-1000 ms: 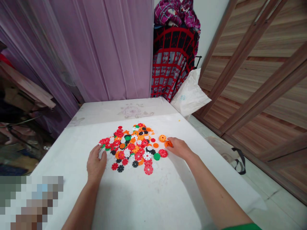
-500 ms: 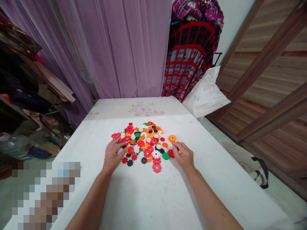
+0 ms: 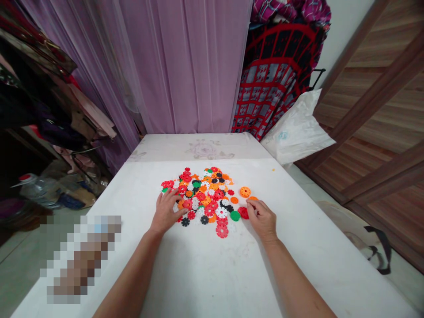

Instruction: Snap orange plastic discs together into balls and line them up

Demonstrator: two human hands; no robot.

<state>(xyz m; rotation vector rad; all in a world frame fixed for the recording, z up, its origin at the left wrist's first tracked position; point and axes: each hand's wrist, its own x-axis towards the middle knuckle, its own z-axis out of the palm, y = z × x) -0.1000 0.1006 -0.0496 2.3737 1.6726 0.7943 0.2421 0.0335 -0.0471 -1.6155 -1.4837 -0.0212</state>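
A heap of snowflake building discs (image 3: 210, 210) in red, orange, white, black and green lies on the white-covered table (image 3: 205, 274). My left hand (image 3: 166, 210) rests at the heap's left side, fingers spread over the discs, with no disc visibly gripped. On the right, my right hand (image 3: 264, 218) has its thumb and fingers pinched together; whatever may be between them is hidden. Close to its fingertips are a red disc (image 3: 243, 213) and a partly covered orange disc (image 3: 253, 198). A larger orange disc (image 3: 245, 191) and a green disc (image 3: 235, 216) lie nearby.
A purple curtain (image 3: 185, 66) hangs behind the table. Beside the far right edge stands a white bag (image 3: 298, 132), with wooden doors (image 3: 374, 119) beyond it. Hanging clothes (image 3: 56, 106) and a plastic bottle (image 3: 39, 190) are on the left.
The camera view has shifted, so everything sits farther right. My left hand has moved slightly right over the discs. My right hand stays pinched, with more of the orange disc behind it showing.
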